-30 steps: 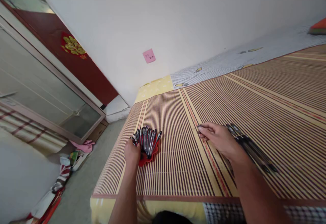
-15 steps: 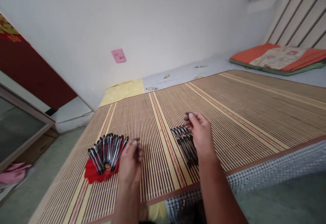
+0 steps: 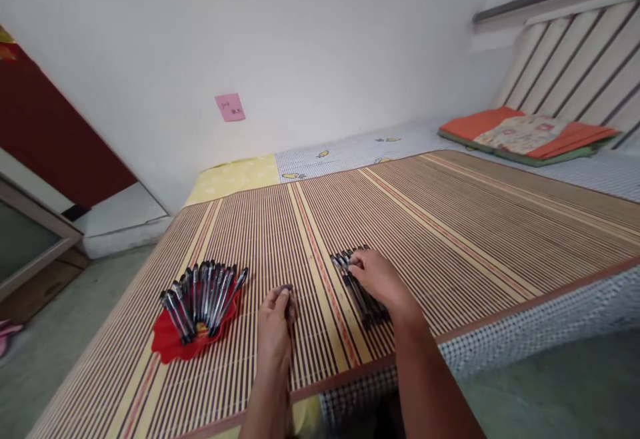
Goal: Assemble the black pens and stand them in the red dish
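Note:
My left hand [image 3: 277, 312] is closed in a pinch above the mat, with the dark end of a small thing at its fingertips; its kind I cannot make out. My right hand [image 3: 379, 279] has its fingers pinched together at the upper part of a row of black pens [image 3: 361, 299] lying side by side on the mat. Whatever those fingers grip is hidden behind them. To the left, several clear-barrelled pens with black caps [image 3: 205, 296] lie fanned out on a red wavy-edged dish [image 3: 167, 339].
A striped bamboo mat [image 3: 270, 239] covers the bed, with a checked sheet [image 3: 350, 152] showing behind it. A folded orange and green cloth [image 3: 530, 134] lies at the far right by a slatted headboard [image 3: 565, 59]. Bare floor [image 3: 115, 279] shows past the bed's left side.
My right hand has come down and toward me onto the row of pens. My left hand has moved right, away from the red dish. The view has shifted slightly.

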Available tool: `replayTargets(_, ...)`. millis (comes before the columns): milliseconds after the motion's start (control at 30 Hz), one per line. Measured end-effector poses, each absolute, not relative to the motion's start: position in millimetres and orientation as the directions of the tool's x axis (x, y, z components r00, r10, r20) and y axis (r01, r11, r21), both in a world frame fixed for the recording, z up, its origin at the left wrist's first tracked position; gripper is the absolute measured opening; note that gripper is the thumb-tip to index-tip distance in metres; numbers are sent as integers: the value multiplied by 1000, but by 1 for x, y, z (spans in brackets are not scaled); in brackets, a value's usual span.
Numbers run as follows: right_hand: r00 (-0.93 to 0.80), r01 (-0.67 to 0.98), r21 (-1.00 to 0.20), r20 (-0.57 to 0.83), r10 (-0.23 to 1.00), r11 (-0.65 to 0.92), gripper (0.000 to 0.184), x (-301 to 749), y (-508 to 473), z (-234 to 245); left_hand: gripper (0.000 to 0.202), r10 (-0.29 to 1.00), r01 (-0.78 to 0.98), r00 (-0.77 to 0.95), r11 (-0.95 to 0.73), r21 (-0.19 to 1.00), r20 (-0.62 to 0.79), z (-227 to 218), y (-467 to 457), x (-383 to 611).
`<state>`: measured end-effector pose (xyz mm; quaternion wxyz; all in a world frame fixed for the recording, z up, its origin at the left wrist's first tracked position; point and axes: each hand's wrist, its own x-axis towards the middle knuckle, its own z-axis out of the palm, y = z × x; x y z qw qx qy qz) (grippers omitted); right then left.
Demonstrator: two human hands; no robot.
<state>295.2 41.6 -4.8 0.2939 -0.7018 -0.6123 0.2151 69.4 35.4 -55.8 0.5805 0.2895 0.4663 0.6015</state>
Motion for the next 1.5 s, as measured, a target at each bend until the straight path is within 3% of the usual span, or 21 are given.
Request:
replayTargets(100,129,798,-597,26,991,-88,14,293,42,-9,33,968,-409,-173,99,907,-184,-58,37,66)
replayTargets(300,118,830,-550,9,993,-93,15,294,44,-10,31,962,-435,-200,82,897,-185,-58,41,56)
replayTargets(500,119,878,-463,-25,993,-117,16,292,43,-7,18,950,-711,-8,215,670,-313,-43,40,53)
replayTargets(600,117,893,-430,-62,991,-132,16,290,42,-9,25,942,-775,67,257,578,-330,-37,41,52)
replayTargets(1000,84,918,-367,-185,979,-148,10,281,38,-13,54,946,-844,100,245,477,-309,-32,41,49)
replayTargets(1167,40,914,-388,-192,981,-114,10,275,36,-10,53,947,-832,106,251,494,-302,-30,39,50)
replayTargets(1367,29,865,-498,-56,998,-53,13,284,35,-5,42,956,-784,73,232,576,-285,-35,41,50)
replayTargets(1500,19,889,-450,-154,988,-88,14,278,31,-3,29,960,-727,49,223,649,-275,-42,42,50)
